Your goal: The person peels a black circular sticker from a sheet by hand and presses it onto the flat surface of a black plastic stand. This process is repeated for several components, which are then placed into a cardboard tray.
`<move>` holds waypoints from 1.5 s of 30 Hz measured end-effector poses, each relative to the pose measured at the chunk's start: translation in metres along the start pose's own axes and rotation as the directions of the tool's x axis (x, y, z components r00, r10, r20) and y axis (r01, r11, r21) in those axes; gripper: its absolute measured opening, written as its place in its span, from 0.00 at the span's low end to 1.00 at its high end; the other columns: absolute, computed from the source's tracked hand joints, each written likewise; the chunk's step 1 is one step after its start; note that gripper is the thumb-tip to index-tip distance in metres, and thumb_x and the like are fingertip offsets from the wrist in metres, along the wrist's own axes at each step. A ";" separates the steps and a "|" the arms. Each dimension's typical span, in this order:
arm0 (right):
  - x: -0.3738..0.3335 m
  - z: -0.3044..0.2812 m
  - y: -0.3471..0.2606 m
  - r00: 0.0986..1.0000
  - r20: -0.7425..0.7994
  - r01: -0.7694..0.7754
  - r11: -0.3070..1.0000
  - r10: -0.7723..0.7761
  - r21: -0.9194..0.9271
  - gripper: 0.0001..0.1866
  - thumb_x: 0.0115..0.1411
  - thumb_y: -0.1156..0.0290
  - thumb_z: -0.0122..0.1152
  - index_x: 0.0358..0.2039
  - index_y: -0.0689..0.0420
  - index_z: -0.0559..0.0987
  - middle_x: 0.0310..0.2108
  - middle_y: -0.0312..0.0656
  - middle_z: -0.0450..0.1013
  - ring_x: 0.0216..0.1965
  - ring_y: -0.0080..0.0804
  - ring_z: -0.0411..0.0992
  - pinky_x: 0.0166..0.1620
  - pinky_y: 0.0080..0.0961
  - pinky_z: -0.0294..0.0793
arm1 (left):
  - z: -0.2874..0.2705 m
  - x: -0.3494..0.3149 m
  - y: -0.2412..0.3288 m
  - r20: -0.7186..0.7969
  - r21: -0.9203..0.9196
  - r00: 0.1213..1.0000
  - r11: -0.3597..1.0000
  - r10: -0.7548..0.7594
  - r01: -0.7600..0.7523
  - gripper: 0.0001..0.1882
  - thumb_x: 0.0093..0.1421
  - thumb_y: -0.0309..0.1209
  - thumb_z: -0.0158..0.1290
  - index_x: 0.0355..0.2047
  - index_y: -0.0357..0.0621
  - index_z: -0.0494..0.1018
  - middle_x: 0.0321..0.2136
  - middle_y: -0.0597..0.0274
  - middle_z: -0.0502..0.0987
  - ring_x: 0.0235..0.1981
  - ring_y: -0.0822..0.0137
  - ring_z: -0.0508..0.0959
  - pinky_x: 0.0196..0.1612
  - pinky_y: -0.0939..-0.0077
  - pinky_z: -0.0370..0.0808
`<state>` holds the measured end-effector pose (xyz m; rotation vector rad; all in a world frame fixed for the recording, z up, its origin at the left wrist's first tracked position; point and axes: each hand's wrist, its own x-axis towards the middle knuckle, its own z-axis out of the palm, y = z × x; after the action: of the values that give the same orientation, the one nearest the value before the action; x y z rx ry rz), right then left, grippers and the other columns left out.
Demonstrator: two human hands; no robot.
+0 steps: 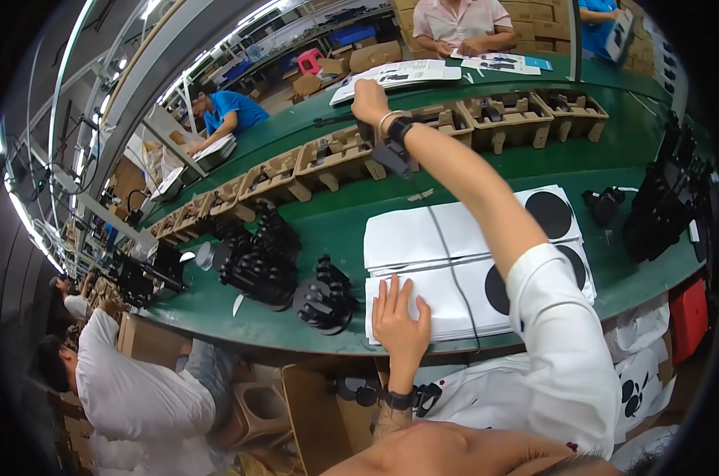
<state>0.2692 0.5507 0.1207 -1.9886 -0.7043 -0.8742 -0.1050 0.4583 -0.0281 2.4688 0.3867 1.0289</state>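
Note:
My left hand [401,321] lies flat, fingers spread, on the nearer of two stacks of white sheets [447,297] printed with black circles. My right arm stretches across the table, and my right hand [370,103] is closed above a row of brown pulp trays [336,155]. Something dark shows under its fingers; what they grip is hidden. Just beyond that hand lies a stack of white printed booklets [407,73]. A dark cable [447,254] hangs from the device on my right wrist [393,157] and runs over the sheets.
Piles of black plastic parts [256,266] stand left of the sheets, with a round black stack [324,301] nearer. More black parts [661,202] are piled at the right. A person in pink [463,24] works opposite; another in white [137,381] sits at left. An open carton [320,412] stands below the table edge.

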 end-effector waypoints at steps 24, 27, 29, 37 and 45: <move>-0.104 0.036 0.014 0.952 0.291 0.105 0.788 0.097 -0.606 0.33 0.46 0.38 0.61 0.41 0.54 0.81 0.55 0.56 0.63 0.62 0.59 0.51 0.56 0.60 0.55 | 0.002 0.001 -0.003 0.003 0.042 1.000 0.999 0.014 -0.014 0.18 0.49 0.26 0.47 0.41 0.41 0.77 0.48 0.52 0.75 0.53 0.47 0.71 0.56 0.57 0.63; -0.108 0.014 0.023 0.883 0.451 0.141 0.846 0.127 -0.515 0.37 0.47 0.36 0.58 0.46 0.54 0.79 0.59 0.58 0.58 0.64 0.61 0.46 0.58 0.60 0.51 | -0.001 0.002 -0.001 0.011 0.057 1.000 0.998 0.011 -0.012 0.18 0.49 0.25 0.47 0.41 0.38 0.77 0.47 0.51 0.76 0.53 0.47 0.71 0.56 0.59 0.64; -0.100 -0.018 0.024 0.763 0.635 0.238 0.863 0.117 -0.445 0.40 0.49 0.33 0.54 0.50 0.55 0.76 0.61 0.59 0.55 0.64 0.61 0.47 0.60 0.56 0.52 | 0.000 0.002 -0.001 0.008 0.071 1.000 0.997 0.016 -0.016 0.18 0.49 0.24 0.47 0.41 0.37 0.77 0.47 0.51 0.76 0.53 0.47 0.71 0.55 0.60 0.65; -0.112 -0.261 0.026 0.297 0.955 0.308 0.947 -0.003 -0.093 0.47 0.59 0.33 0.37 0.65 0.61 0.51 0.66 0.59 0.43 0.65 0.54 0.48 0.63 0.43 0.52 | 0.000 0.001 0.006 0.001 0.024 1.000 1.000 0.001 -0.001 0.16 0.51 0.28 0.50 0.40 0.38 0.77 0.47 0.52 0.76 0.53 0.46 0.71 0.57 0.57 0.63; -0.252 -0.404 0.027 0.577 0.811 -0.123 0.992 0.098 -0.032 0.21 0.56 0.70 0.55 0.50 0.63 0.70 0.54 0.52 0.65 0.60 0.48 0.59 0.59 0.39 0.61 | -0.004 0.000 0.006 0.026 0.096 1.000 0.995 0.010 -0.013 0.16 0.51 0.30 0.55 0.39 0.36 0.77 0.47 0.51 0.76 0.53 0.47 0.71 0.56 0.56 0.64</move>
<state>0.0097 0.1536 0.0766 -2.3483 -1.0600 0.2198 -0.1078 0.4539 -0.0224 2.5701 0.4240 1.0039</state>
